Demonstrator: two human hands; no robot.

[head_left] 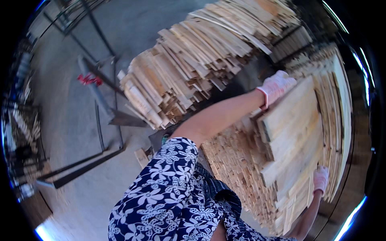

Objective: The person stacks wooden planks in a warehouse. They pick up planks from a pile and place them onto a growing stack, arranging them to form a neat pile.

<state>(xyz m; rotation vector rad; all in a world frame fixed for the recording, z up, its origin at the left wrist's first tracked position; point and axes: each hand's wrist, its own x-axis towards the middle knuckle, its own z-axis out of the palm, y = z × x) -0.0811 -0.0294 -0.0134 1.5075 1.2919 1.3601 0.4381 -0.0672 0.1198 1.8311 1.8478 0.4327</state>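
A layer of pale, flat wooden boards [295, 120] lies on top of a tall stack to my right. My left hand [277, 86], in a pinkish-white work glove, is closed at the far edge of these boards; its fingertips are partly hidden. At the boards' near right edge is my right hand [320, 179], gloved alike, its fingers curled against the wood. Both arms reach across to this stack, the left one stretched out farther. Below the top boards show the many thin end faces of the stacked wood strips [237, 156].
A long heap of loose wood slats [177, 68] runs along the far side. On the left stands a grey metal frame [96, 92] with a red cloth strip [89, 79] tied to it. Long curved strips [335, 120] border the stack on the right. Concrete floor [72, 132] shows at left.
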